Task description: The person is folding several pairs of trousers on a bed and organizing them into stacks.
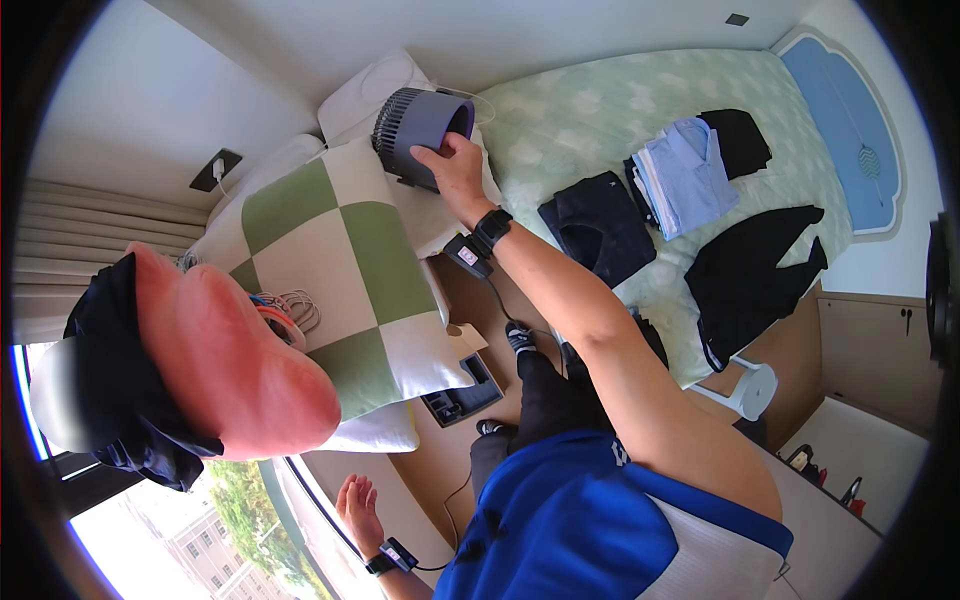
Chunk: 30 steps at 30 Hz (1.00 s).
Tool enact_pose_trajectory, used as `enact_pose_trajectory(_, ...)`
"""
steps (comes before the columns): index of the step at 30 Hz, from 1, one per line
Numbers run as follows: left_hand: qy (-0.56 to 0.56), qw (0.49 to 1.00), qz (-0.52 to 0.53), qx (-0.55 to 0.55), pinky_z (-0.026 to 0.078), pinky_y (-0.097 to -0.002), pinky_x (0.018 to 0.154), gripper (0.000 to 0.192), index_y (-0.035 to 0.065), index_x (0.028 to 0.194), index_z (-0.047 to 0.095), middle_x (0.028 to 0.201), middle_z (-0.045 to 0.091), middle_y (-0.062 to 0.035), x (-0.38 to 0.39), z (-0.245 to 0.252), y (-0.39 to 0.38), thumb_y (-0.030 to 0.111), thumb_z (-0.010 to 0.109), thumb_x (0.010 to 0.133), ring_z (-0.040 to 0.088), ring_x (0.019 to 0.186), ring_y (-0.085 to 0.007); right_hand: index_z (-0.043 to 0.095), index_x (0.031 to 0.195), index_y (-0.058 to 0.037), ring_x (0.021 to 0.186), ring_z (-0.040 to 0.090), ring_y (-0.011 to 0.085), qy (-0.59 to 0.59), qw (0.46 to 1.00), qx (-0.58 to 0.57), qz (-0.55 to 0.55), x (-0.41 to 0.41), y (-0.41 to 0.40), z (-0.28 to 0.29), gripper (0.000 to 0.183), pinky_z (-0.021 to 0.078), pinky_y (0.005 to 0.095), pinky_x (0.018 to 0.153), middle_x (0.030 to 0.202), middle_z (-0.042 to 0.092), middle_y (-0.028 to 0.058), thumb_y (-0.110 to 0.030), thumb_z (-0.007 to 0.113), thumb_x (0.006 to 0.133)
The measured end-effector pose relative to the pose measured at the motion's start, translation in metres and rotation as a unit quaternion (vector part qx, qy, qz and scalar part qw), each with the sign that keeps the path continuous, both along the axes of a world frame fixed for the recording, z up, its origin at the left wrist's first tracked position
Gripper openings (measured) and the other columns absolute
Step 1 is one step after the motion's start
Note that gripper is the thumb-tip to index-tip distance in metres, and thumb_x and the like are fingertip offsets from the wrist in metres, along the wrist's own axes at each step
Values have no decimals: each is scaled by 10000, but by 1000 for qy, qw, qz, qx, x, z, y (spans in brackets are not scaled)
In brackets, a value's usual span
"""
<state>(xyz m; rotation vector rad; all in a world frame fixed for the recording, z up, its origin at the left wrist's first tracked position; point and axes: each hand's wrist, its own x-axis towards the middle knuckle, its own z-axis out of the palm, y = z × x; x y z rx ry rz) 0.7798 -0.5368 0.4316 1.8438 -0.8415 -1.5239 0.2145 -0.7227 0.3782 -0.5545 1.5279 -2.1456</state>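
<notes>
My right hand (459, 169) reaches out to a grey cylindrical housing (415, 129), which looks like a fan with a ribbed back. The thumb lies on its outside and the fingers curl over the rim of its open end. Beneath and beside it are white pillows (360, 105) and a green-and-white checkered cushion (307, 262). A thin white cable (480, 101) loops behind the housing. Low in the picture, my left hand (361, 510) is raised beside the window, its fingers slightly apart and nothing in them. Both wrists wear straps with small black devices.
A pink plush (240, 360) with a dark cloth (135, 390) and coiled cables (292, 311) sit at left. Folded jeans (600, 225), a shirt stack (690, 176) and a black garment (750, 277) lie on the bed. A black tray (465, 394) and a white stool (750, 390) stand below.
</notes>
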Motion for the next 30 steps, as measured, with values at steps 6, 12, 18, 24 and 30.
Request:
enact_pose_trajectory(6, 0, 1000, -20, 8, 503, -325, 856, 365, 12, 1262, 562, 1085, 670, -102, -3, -4, 1, 231, 594, 971, 642, 974, -190, 608, 1132, 79, 912, 642, 144, -28, 1000, -1, -10, 6, 4, -4, 416, 515, 278, 823, 1024, 685, 118, -163, 765, 832)
enact_pose_trajectory(12, 4, 1000, -17, 3, 520, -298, 822, 319, 5, 1219, 595, 1060, 686, -109, -7, -4, 4, 210, 602, 975, 658, 935, -173, 536, 1248, 39, 1067, 583, 243, -4, 992, 36, -121, 31, 41, -14, 489, 463, 362, 937, 1164, 599, 172, -247, 697, 885)
enact_pose_trajectory(18, 41, 996, -74, 21, 537, -293, 786, 252, 8, 1164, 633, 1005, 706, -90, -1, -10, 1, 170, 591, 976, 675, 903, -173, 580, 1181, 17, 995, 599, 181, -99, 995, 6, 7, 93, 156, -4, 323, 476, 303, 868, 1081, 626, 96, -160, 649, 920)
enact_pose_trajectory(24, 93, 978, -185, -2, 529, -281, 779, 250, 8, 1155, 637, 991, 708, -83, 33, -40, 5, 175, 595, 973, 674, 883, -162, 636, 1019, -8, 738, 643, 128, -199, 969, 34, 140, 200, 331, 46, 171, 509, 250, 686, 827, 671, 72, -167, 632, 955)
enact_pose_trajectory(30, 126, 932, -335, 63, 530, -278, 739, 239, 9, 1145, 637, 970, 704, -67, 57, -75, 40, 170, 585, 975, 673, 854, -156, 661, 960, -8, 674, 645, 119, -224, 957, 104, 149, 324, 512, 90, 192, 506, 231, 609, 787, 678, 65, -196, 624, 967)
